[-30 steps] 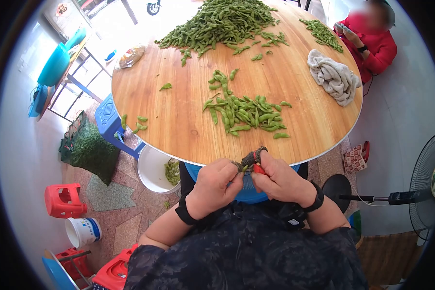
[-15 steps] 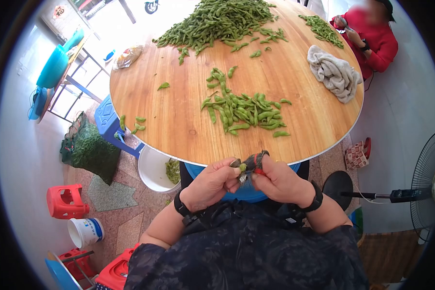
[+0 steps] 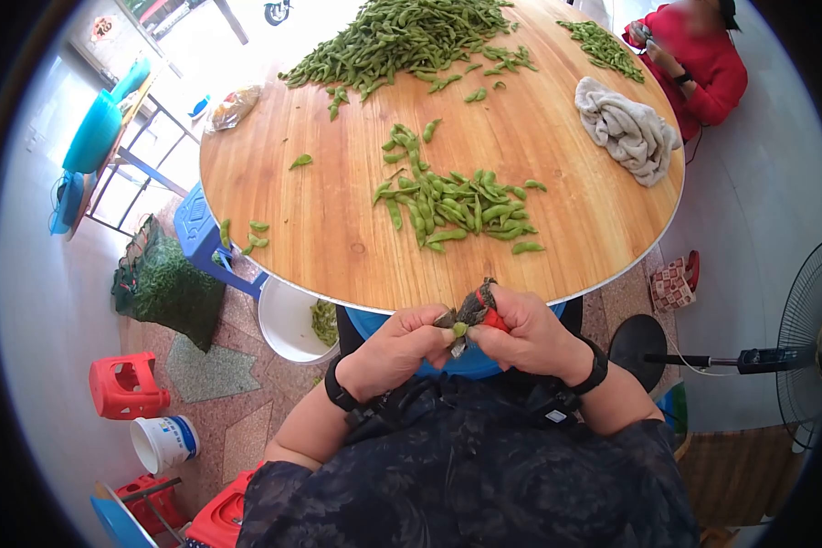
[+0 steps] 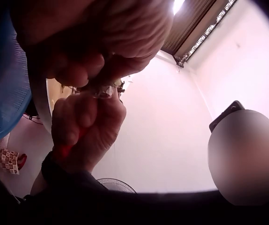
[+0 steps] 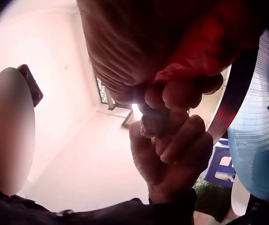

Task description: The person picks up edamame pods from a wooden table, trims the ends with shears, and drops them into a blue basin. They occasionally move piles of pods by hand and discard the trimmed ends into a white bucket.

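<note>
At the table's near edge, my two hands meet in front of my body. My left hand (image 3: 397, 347) pinches a small green bean pod (image 3: 460, 329) between thumb and curled fingers. From the other side my right hand (image 3: 530, 333) pinches the same pod, the two thumbs close together. Dark wraps (image 3: 473, 306) cover some fingertips, with a red strip (image 3: 493, 320) at the right fingers. In both wrist views the fingers hide most of the pod. Below the hands is a blue mesh basket (image 5: 251, 136). A loose heap of green pods (image 3: 475, 210) lies just beyond.
On the round wooden table (image 3: 320, 192) are a large pod pile (image 3: 402, 41) and a grey towel (image 3: 626, 132). A white bucket (image 3: 288, 324) and blue stool (image 3: 201, 233) stand left; a fan (image 3: 799, 352) stands right. Another person (image 3: 703, 73) in red sits across.
My thumbs have come closer together around the pod, and its green end shows more plainly between them. The head view has shifted slightly. The pods on the table lie as before.
</note>
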A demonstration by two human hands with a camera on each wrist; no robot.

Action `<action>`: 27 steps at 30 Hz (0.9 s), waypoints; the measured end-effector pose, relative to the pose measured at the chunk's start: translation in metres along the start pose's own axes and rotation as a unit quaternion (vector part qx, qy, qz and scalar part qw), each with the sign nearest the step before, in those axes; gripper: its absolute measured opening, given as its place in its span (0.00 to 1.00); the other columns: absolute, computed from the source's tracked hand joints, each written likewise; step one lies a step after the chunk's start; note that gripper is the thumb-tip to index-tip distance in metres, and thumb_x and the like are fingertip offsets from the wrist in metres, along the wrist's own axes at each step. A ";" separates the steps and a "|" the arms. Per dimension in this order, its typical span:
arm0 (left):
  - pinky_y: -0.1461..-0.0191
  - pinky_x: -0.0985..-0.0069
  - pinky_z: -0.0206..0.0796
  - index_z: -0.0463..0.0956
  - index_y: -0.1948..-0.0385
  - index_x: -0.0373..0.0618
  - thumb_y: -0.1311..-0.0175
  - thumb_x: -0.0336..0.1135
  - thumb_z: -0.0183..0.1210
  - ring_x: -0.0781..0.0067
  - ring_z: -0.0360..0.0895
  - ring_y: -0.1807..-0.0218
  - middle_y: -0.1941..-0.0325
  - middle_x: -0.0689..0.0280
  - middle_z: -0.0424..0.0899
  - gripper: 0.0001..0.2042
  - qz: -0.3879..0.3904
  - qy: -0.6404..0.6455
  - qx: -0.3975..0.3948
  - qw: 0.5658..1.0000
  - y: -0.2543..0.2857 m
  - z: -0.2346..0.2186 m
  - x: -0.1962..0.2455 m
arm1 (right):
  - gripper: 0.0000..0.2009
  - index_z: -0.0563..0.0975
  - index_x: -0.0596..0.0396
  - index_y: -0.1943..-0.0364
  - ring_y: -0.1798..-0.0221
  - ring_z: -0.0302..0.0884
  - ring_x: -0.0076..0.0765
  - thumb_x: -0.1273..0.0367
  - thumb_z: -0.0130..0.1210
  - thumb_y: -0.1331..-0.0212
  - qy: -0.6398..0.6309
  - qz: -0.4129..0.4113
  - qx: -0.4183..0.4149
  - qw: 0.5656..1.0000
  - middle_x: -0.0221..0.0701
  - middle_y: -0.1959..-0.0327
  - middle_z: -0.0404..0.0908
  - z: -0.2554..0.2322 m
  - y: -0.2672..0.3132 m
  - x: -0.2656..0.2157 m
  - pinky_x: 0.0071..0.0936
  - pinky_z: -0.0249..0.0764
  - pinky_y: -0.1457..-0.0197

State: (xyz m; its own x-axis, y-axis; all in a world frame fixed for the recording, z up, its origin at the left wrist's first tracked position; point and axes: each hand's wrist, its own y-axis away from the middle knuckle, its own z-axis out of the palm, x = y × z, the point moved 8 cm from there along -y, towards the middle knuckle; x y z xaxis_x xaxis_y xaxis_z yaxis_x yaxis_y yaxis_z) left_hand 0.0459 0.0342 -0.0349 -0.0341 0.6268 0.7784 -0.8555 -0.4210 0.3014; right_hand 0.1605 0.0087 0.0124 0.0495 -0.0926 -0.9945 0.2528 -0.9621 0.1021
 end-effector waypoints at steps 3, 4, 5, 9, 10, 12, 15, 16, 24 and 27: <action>0.67 0.80 0.60 0.73 0.68 0.41 0.35 0.30 0.50 0.83 0.66 0.72 0.73 0.74 0.72 0.05 0.011 -0.058 -0.002 0.998 0.002 0.006 0.006 | 0.05 0.71 0.56 0.64 0.84 0.67 0.14 0.70 0.50 0.38 -0.021 0.019 -0.020 0.999 0.21 0.81 0.71 0.003 0.001 0.000 0.15 0.63 0.83; 0.67 0.80 0.60 0.73 0.68 0.41 0.35 0.30 0.50 0.83 0.66 0.72 0.73 0.74 0.72 0.05 0.010 -0.057 -0.003 0.998 0.003 0.011 0.008 | 0.05 0.71 0.56 0.64 0.85 0.67 0.14 0.70 0.49 0.38 -0.054 0.044 -0.033 0.997 0.22 0.81 0.71 0.006 0.001 0.003 0.15 0.63 0.83; 0.69 0.78 0.60 0.72 0.71 0.41 0.38 0.28 0.52 0.80 0.66 0.74 0.75 0.73 0.71 0.03 0.088 -0.179 0.009 0.980 0.006 0.016 0.024 | 0.05 0.71 0.56 0.64 0.85 0.67 0.14 0.70 0.49 0.38 -0.055 0.045 -0.032 0.997 0.22 0.81 0.71 0.006 0.001 0.004 0.15 0.63 0.83; 0.74 0.72 0.59 0.68 0.79 0.41 0.48 0.24 0.56 0.65 0.67 0.78 0.81 0.65 0.68 0.06 0.338 -0.564 0.068 0.750 0.023 0.038 0.057 | 0.05 0.70 0.55 0.63 0.86 0.67 0.16 0.69 0.49 0.37 -0.172 0.132 -0.050 0.975 0.24 0.80 0.72 0.013 0.003 0.019 0.15 0.63 0.84; 0.74 0.72 0.59 0.68 0.79 0.41 0.48 0.24 0.56 0.65 0.67 0.78 0.81 0.65 0.68 0.06 0.337 -0.563 0.067 0.751 0.022 0.040 0.056 | 0.05 0.69 0.55 0.63 0.86 0.67 0.17 0.69 0.49 0.37 -0.188 0.160 -0.050 0.968 0.25 0.79 0.73 0.015 0.004 0.023 0.15 0.63 0.84; 0.76 0.68 0.58 0.65 0.82 0.41 0.54 0.23 0.58 0.56 0.67 0.78 0.82 0.59 0.66 0.09 0.390 -0.632 0.084 0.664 0.027 0.054 0.060 | 0.05 0.69 0.55 0.63 0.86 0.68 0.17 0.69 0.49 0.36 -0.204 0.176 -0.047 0.962 0.25 0.78 0.73 0.016 0.004 0.024 0.14 0.63 0.84; 0.76 0.66 0.58 0.65 0.82 0.41 0.55 0.23 0.59 0.57 0.67 0.79 0.82 0.60 0.66 0.09 0.389 -0.636 0.087 0.661 0.029 0.057 0.062 | 0.05 0.69 0.54 0.62 0.86 0.68 0.17 0.69 0.49 0.36 -0.211 0.170 -0.054 0.961 0.26 0.76 0.75 0.018 0.003 0.026 0.14 0.63 0.84; 0.76 0.66 0.58 0.65 0.82 0.41 0.55 0.23 0.59 0.57 0.67 0.79 0.82 0.60 0.66 0.09 0.389 -0.635 0.087 0.662 0.030 0.056 0.062 | 0.05 0.69 0.54 0.62 0.85 0.68 0.17 0.68 0.49 0.37 -0.203 0.149 -0.063 0.966 0.26 0.75 0.75 0.018 0.002 0.024 0.13 0.63 0.84; 0.74 0.65 0.61 0.67 0.81 0.42 0.54 0.25 0.59 0.58 0.70 0.77 0.81 0.60 0.68 0.07 0.339 -0.608 0.120 0.708 0.041 0.032 0.057 | 0.08 0.67 0.57 0.64 0.83 0.74 0.37 0.72 0.54 0.44 0.233 -0.090 0.026 0.968 0.37 0.81 0.74 0.012 -0.002 0.011 0.32 0.68 0.80; 0.77 0.64 0.59 0.67 0.82 0.42 0.52 0.25 0.58 0.56 0.67 0.81 0.84 0.59 0.66 0.08 0.308 -0.598 0.244 0.698 0.074 -0.015 0.059 | 0.09 0.66 0.57 0.67 0.80 0.75 0.48 0.71 0.56 0.46 0.400 -0.117 0.024 0.909 0.40 0.84 0.72 0.012 0.004 0.007 0.37 0.70 0.77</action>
State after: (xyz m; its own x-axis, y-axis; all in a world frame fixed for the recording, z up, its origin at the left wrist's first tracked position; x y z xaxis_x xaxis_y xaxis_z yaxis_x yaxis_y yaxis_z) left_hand -0.0269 0.0497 0.0254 0.3881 -0.6452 0.6580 -0.5807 -0.7257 -0.3691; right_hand 0.1507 0.0010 0.0059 0.6918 0.3132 -0.6506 0.3048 -0.9435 -0.1300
